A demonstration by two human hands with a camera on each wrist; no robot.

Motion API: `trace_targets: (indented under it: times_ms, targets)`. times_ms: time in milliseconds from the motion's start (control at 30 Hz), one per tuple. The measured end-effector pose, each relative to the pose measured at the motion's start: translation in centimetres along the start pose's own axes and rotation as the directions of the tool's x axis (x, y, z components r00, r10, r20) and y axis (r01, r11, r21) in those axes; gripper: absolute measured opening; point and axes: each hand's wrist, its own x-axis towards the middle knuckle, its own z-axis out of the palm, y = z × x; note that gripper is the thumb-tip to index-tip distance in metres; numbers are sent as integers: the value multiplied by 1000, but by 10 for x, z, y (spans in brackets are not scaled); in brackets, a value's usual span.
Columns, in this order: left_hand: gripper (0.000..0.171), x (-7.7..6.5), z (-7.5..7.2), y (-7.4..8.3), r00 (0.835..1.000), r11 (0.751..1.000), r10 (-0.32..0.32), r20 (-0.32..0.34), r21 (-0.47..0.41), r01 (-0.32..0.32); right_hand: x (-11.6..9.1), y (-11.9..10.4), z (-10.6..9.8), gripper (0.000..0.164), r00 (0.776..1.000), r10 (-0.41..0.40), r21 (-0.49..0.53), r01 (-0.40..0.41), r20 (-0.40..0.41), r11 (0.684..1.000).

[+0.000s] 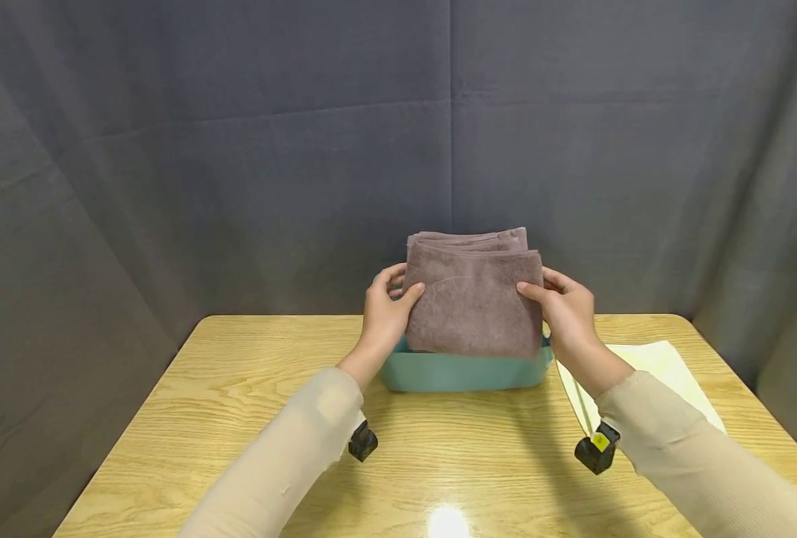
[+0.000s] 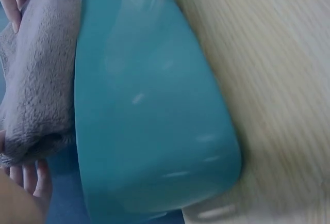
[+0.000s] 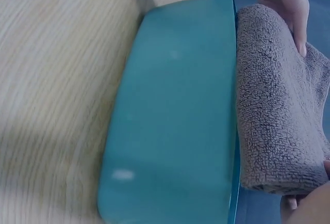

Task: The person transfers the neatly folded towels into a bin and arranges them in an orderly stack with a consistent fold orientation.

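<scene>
A folded mauve-brown towel (image 1: 474, 302) is held up by both hands, one at each side edge. My left hand (image 1: 386, 310) grips its left side, thumb on the front and fingers behind. On the opposite edge my right hand (image 1: 569, 312) pinches it the same way. Just behind and below the towel stands a teal plastic bin (image 1: 466, 372) on the table. In both wrist views the towel's lower fold (image 3: 268, 110) lies right along the rim of the bin (image 2: 149, 100). The bin's inside is mostly hidden by the towel.
A pale yellow cloth (image 1: 671, 377) lies flat on the wooden table (image 1: 237, 418), right of the bin and partly behind the right forearm. A dark grey curtain (image 1: 291, 187) hangs behind the table. Small black cameras sit at both wrists.
</scene>
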Motion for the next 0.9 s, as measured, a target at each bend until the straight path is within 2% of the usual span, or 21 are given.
trace_targets:
  times_ms: [200, 467, 900]
  targets:
    - [49, 10, -8, 2, 998, 999, -45, 41, 21, 44, 8, -3, 7, 57, 1000, -2, -81, 2, -4, 997]
    - [50, 22, -11, 6, 996, 993, -61, 58, 108, 55, 22, -6, 18, 55, 999, -5, -142, 1, -31, 990]
    - [49, 25, -5, 5, 985, 974, -147, 85, 185, 130, 30, 2, 19, 56, 999, 14, -199, -21, -37, 980]
